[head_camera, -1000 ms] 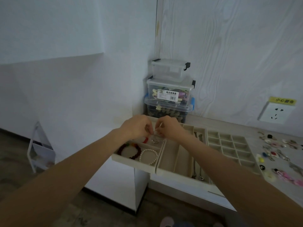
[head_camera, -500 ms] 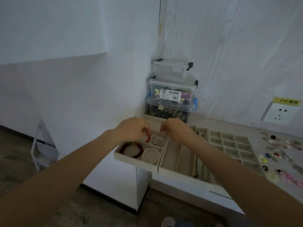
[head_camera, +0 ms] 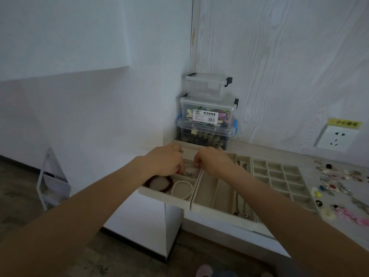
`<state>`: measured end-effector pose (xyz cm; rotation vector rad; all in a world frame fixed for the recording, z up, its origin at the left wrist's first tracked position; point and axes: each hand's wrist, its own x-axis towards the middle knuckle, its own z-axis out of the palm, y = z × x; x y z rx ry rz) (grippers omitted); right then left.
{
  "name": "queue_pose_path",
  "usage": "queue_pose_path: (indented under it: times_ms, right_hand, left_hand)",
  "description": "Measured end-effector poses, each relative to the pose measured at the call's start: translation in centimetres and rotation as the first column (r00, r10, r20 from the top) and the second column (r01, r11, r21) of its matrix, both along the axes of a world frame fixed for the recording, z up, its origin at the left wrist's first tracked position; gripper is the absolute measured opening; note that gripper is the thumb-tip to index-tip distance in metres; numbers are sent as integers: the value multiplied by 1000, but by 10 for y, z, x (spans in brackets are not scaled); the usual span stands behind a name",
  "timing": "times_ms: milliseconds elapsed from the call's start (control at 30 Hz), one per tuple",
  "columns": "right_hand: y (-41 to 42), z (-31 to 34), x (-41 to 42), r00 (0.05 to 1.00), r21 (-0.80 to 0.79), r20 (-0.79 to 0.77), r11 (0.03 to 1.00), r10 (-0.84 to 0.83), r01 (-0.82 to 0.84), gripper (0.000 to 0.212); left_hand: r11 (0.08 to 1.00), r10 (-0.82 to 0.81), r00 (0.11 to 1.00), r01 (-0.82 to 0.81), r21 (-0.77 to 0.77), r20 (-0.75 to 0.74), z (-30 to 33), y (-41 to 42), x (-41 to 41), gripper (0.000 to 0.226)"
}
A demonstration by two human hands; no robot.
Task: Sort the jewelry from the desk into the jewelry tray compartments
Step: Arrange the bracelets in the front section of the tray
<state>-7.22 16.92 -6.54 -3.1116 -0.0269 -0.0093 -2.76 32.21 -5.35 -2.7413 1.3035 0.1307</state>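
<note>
Seen from a head-worn camera, two bare arms reach forward over a set of beige jewelry trays on a pale counter (head_camera: 247,147). The left hand (head_camera: 162,161) hovers over the leftmost tray (head_camera: 159,193), which overhangs the counter's left edge; its fingers are curled down into a far compartment, near something red and a small heap of silver pieces (head_camera: 189,173), but what they grasp, if anything, is hidden. The right hand (head_camera: 212,160) sits just beside it, fingers curled at the divider between this tray and the next; whether they pinch anything cannot be told.

In the same tray's near compartments lie a dark red bead bracelet (head_camera: 165,183) and, to its right, a white pearl bracelet (head_camera: 182,189). The middle tray (head_camera: 207,196) has long channels, with thin chains (head_camera: 242,213) in its right channels. Further right is a grid tray (head_camera: 279,176) of small squares. Unsorted jewelry (head_camera: 339,182) is scattered on the counter at the far right. Three stacked clear storage boxes (head_camera: 207,112) stand in the far corner against the wall.
</note>
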Motion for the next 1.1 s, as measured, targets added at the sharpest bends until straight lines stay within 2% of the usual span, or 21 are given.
queue_pose_path:
  times_ms: [167, 433, 567, 667, 867, 1033, 1100]
  right_hand:
    - [-2, -2, -3, 999, -30, 37, 999, -37, 38, 26]
    - [4, 5, -5, 999, -174, -45, 984, 21, -28, 27]
    - [5, 6, -8, 999, -174, -16, 984, 31, -33, 29]
    - [3, 6, -16, 999, -165, 1, 985, 47, -46, 30]
    - [4, 5, -19, 998, -119, -45, 991, 51, -56, 34]
    - [8, 14, -20, 990, -103, -138, 993, 43, -57, 32]
    - [9, 14, -17, 996, 41, -54, 997, 68, -65, 32]
  left_hand:
    - [997, -5, 1000, 3, -74, -26, -3, -1, 1, 36]
    - [999, -33, 999, 33, 13, -40, -11, -9, 2, 37]
    - [997, -17, 998, 12, -72, -66, -10, -7, 5, 36]
    - [997, -18, 996, 12, -72, -85, -11, -6, 8, 36]
    - [948, 52, 998, -56, -313, -21, 3, -7, 4, 31]
    - [874, 69, 991, -115, -471, -113, 28, -3, -5, 27]
    - [842, 77, 982, -157, -516, -172, 32, -4, -7, 25]
